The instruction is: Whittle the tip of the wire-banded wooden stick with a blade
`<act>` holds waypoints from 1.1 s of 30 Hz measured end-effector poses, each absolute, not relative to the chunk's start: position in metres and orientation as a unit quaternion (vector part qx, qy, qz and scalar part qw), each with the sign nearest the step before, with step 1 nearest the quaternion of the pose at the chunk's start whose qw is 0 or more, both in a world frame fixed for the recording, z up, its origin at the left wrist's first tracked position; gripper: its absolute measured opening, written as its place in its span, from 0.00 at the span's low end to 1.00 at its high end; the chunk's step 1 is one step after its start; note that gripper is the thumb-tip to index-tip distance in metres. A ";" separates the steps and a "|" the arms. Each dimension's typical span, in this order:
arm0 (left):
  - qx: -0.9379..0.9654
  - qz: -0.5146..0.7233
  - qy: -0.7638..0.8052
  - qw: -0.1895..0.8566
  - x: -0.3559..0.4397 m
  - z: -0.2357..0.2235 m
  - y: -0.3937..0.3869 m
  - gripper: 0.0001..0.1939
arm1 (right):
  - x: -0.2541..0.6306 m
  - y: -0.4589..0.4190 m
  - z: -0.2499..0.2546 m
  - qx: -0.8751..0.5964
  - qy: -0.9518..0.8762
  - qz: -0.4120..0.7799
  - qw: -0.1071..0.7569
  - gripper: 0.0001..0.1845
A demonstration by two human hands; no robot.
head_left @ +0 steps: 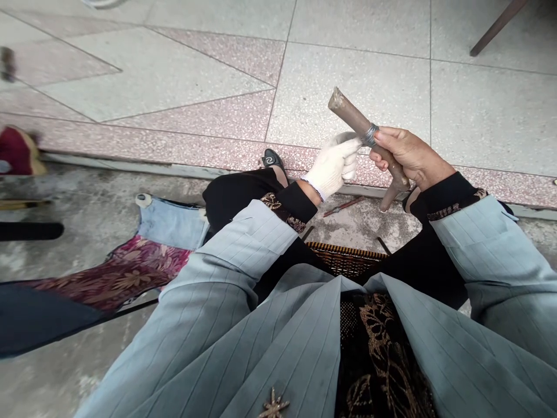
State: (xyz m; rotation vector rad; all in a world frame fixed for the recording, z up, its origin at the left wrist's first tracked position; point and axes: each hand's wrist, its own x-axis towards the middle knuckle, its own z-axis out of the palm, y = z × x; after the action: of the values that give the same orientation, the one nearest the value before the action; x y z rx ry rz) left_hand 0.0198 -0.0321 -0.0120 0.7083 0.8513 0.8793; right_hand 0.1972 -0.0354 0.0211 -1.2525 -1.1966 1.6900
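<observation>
A short brown stick (351, 112), forked at its lower end, slants in front of me above the step edge. Silvery wire (371, 133) is wound several times around its middle. My right hand (402, 152), bare, is closed around the stick just below the coil, its thumb pressed against the wire. In a white knit glove, my left hand (337, 159) has its fingers curled and pinched at the left side of the coil. The loose part of the wire does not show; the glove hides where it ends.
Red-handled pliers (343, 206) lie on the rough concrete beneath my hands. A woven wicker seat (346, 258) shows between my legs. Patchwork cloth (148, 261) spreads at left. Beyond a low step edge lies the tiled floor (348, 75), with a furniture leg (496, 29) at upper right.
</observation>
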 end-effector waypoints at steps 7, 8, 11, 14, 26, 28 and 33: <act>0.357 0.407 0.400 0.739 0.022 -0.022 -0.025 0.13 | 0.198 -0.034 0.018 -0.476 -0.451 0.670 0.350 0.24; 0.354 0.403 0.403 0.742 0.021 -0.022 -0.025 0.14 | 0.198 -0.035 0.018 -0.476 -0.448 0.672 0.348 0.25; 0.344 0.402 0.401 0.748 0.020 -0.021 -0.024 0.15 | 0.197 -0.035 0.017 -0.475 -0.441 0.676 0.351 0.26; 0.334 0.412 0.389 0.753 0.021 -0.017 -0.027 0.15 | 0.194 -0.035 0.015 -0.472 -0.420 0.687 0.358 0.27; 0.368 0.399 0.381 0.749 0.015 -0.017 -0.030 0.12 | 0.198 -0.031 0.019 -0.515 -0.373 0.657 0.404 0.25; 0.390 0.390 0.387 0.739 0.013 -0.015 -0.030 0.13 | 0.201 -0.033 0.022 -0.522 -0.380 0.647 0.405 0.24; 0.440 0.367 0.397 0.717 0.010 -0.012 -0.028 0.14 | 0.203 -0.036 0.025 -0.526 -0.420 0.621 0.401 0.24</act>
State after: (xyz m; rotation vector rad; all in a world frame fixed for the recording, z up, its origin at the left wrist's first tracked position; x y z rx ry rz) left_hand 0.0097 -0.0281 -0.0120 0.9744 0.8786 0.8126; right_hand 0.2026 -0.0358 0.0246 -1.3310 -1.0610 1.5707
